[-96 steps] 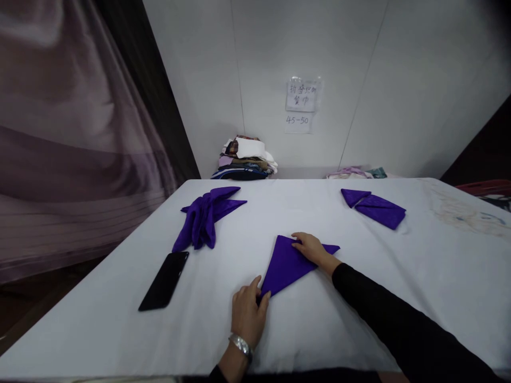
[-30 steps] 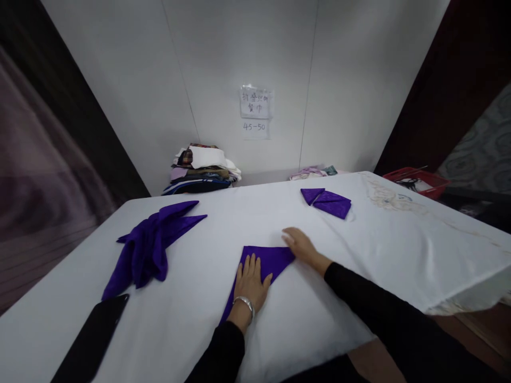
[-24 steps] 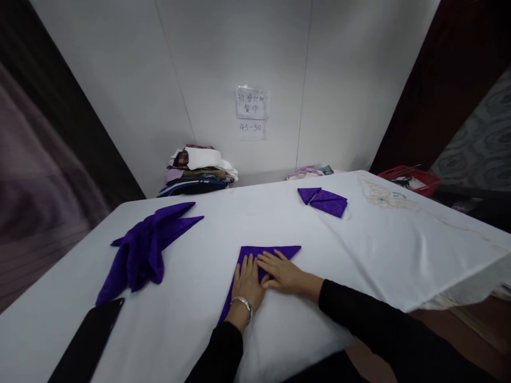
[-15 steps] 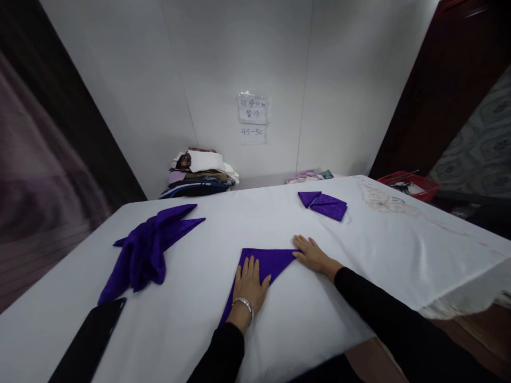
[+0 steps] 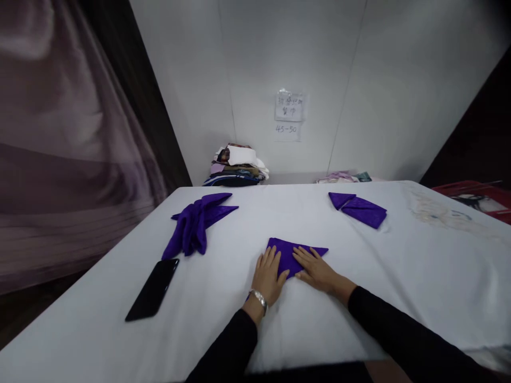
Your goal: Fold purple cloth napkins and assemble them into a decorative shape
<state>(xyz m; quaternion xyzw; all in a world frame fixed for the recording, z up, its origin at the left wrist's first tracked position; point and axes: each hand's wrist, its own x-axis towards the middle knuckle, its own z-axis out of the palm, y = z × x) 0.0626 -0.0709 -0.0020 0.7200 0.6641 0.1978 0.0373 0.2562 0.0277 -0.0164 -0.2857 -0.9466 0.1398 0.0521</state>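
Observation:
A purple cloth napkin (image 5: pixel 288 256), folded to a triangle, lies flat on the white-covered table (image 5: pixel 223 319) in front of me. My left hand (image 5: pixel 269 276) rests flat on its left side, fingers stretched out, a silver bracelet at the wrist. Flat on the right part of the same napkin is my right hand (image 5: pixel 316 269), its fingers extended. The napkin's right tip pokes out beyond those fingers, and the hands hide parts of its lower edges. Neither hand grips anything.
A crumpled purple napkin (image 5: pixel 195 226) lies at the left, with a black phone (image 5: pixel 154 290) nearer me. Another folded purple napkin (image 5: pixel 364 211) is at the back right. Stacked clothes (image 5: pixel 237 167) stand behind the table, below a paper sign (image 5: pixel 289 109). A red basket (image 5: pixel 479 191) sits far right.
My right hand has slid from the napkin's right tip inward onto its surface. The left hand stays on the napkin. My view has turned left, so everything appears shifted to the right.

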